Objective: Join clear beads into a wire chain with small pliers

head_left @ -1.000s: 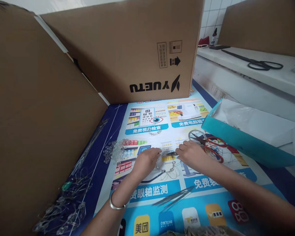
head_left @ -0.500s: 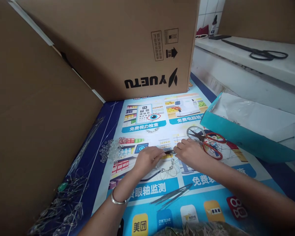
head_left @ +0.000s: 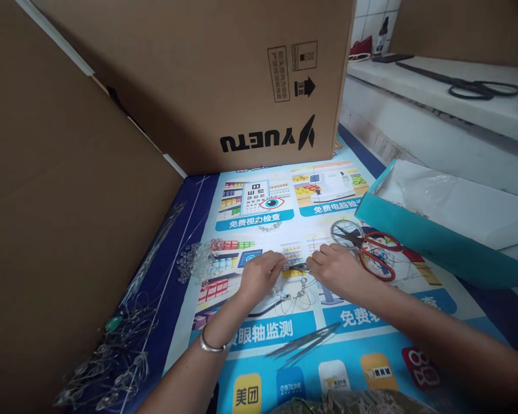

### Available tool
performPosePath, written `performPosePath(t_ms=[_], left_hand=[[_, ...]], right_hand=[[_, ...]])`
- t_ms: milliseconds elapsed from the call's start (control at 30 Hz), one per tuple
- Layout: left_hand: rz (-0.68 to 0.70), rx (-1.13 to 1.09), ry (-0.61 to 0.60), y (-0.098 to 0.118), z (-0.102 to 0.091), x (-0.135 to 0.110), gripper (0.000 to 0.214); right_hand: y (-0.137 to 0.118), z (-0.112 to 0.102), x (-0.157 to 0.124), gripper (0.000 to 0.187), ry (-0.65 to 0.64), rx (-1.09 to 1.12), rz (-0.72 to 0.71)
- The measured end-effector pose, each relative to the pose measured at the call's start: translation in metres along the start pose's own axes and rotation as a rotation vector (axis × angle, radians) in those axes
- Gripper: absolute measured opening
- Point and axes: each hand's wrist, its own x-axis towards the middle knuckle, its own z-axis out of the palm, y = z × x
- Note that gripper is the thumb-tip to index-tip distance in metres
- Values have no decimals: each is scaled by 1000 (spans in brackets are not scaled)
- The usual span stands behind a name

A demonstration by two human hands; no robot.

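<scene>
A blue-and-white printed sheet (head_left: 263, 368) is walled by brown cardboard panels (head_left: 259, 86) along its far and left edges. Mid-sheet, the left hand (head_left: 262, 275) is pinched, on what cannot be told; by the right hand (head_left: 335, 268) a slim dark metal tool (head_left: 300, 267) is gripped, long axis crosswise, tip pointed leftward.

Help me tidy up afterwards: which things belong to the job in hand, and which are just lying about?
Likely the job's:
dark-tipped tool, in the right hand
beaded strand, near the left hand
loose clear beads
red-handled scissors, unheld

Apparently just lying about:
black scissors, on the ledge
bottle
</scene>
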Motion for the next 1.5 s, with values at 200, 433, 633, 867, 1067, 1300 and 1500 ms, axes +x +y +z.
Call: performPosePath(t_ms=[200, 433, 633, 867, 1067, 1300, 1500], left_hand=[[40, 95, -8, 1, 1, -1, 24], [103, 112, -6, 0, 2, -2, 24], [103, 40, 6, -8, 1, -2, 21], [59, -147, 42, -8, 0, -3, 20], [95, -238, 56, -9, 0, -5, 17], [164, -251, 66, -10, 0, -6, 12], [173, -137, 56, -9, -2, -5, 9]], right_hand=[[-6, -8, -1, 12, -11, -25, -1], [-12, -12, -3, 11, 0, -48, 19], [-8, -15, -3, 8, -13, -39, 50], [-8, -9, -3, 6, 11, -25, 72], [-8, 0, -1, 10, 28, 12, 75], [-8, 3, -2, 16, 7, 94, 81], [-10, 8, 1, 20, 4, 183, 112]])
